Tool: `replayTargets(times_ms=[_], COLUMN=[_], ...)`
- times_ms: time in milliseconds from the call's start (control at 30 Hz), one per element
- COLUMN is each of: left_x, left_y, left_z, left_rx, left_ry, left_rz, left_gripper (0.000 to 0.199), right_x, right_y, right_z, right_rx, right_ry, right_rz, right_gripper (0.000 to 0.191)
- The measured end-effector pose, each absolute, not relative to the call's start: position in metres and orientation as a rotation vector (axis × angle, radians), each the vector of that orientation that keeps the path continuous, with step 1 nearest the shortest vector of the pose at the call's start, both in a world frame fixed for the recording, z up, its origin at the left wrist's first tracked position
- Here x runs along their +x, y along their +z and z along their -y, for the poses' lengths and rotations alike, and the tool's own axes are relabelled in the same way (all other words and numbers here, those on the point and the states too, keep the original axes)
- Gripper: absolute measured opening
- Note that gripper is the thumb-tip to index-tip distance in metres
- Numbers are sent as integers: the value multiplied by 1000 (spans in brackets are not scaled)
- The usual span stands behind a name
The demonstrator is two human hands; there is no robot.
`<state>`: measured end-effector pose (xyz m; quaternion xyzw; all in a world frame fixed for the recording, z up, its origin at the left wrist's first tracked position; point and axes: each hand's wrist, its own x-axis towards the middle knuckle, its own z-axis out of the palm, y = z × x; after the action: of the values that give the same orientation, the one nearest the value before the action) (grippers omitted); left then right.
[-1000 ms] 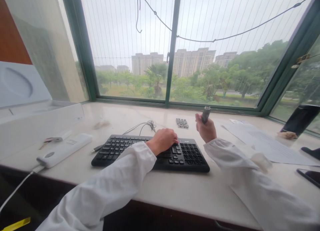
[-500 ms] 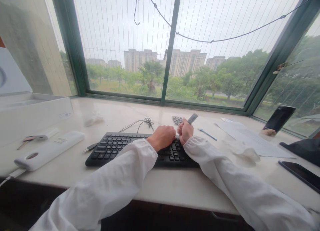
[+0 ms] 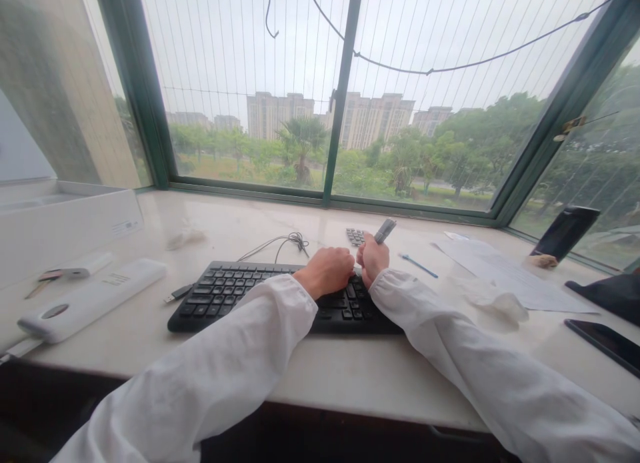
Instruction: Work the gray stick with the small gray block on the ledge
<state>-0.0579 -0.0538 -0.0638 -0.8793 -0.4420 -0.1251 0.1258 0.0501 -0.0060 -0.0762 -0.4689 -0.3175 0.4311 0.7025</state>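
Observation:
A black keyboard [image 3: 215, 293] lies in front of me, its right part largely covered by my hands and sleeves. My left hand [image 3: 327, 271] is closed over the right half of the keyboard, knuckles up; its fingertips and anything in them are hidden. Right beside it, my right hand [image 3: 374, 257] is wrapped round a grey, flat-ended tool [image 3: 385, 231] whose upper end sticks out above the fist. The tool's lower end is out of sight between the hands. Several loose keycaps [image 3: 355, 235] lie in rows just behind my right hand.
A thin blue stick [image 3: 419, 265], white papers [image 3: 510, 276] and crumpled tissue [image 3: 495, 301] lie to the right, with a phone [image 3: 603, 343]. On the left are a power bank [image 3: 95, 299], keys [image 3: 50, 276] and a white box [image 3: 70, 216]. The keyboard's cable [image 3: 290, 241] coils behind it.
The view has shifted slightly. Both hands stay close together over the keyboard, and the grey tool in my right hand leans at nearly the same angle.

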Motion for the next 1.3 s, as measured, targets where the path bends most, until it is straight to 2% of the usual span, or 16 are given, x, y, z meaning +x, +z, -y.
replayTargets(times_ms=[200, 433, 667, 833, 1100, 1300], left_x=[-59, -63, -80, -83, -72, -71], left_y=[-66, -65, -71, -75, -68, -66], left_z=[52, 47, 27, 21, 35, 40], left_rx=[-2567, -2620, -2869, -2977, -2793, -2763], left_ry=[-392, -479, -751, -873, -690, -642], left_rz=[1286, 1399, 1550, 1539, 1467, 1408], left_gripper=[24, 24, 24, 30, 21, 22], right_x=[47, 45, 41, 45, 54, 57], right_y=[-80, -80, -82, -81, -84, -80], right_z=[8, 10, 23, 16, 3, 5], right_rx=[-990, -809, -661, -754, -860, -831], right_ry=[915, 1078, 1040, 906, 1049, 1144], right_rz=[728, 755, 1004, 866, 686, 605], right_gripper=[38, 39, 37, 34, 36, 34])
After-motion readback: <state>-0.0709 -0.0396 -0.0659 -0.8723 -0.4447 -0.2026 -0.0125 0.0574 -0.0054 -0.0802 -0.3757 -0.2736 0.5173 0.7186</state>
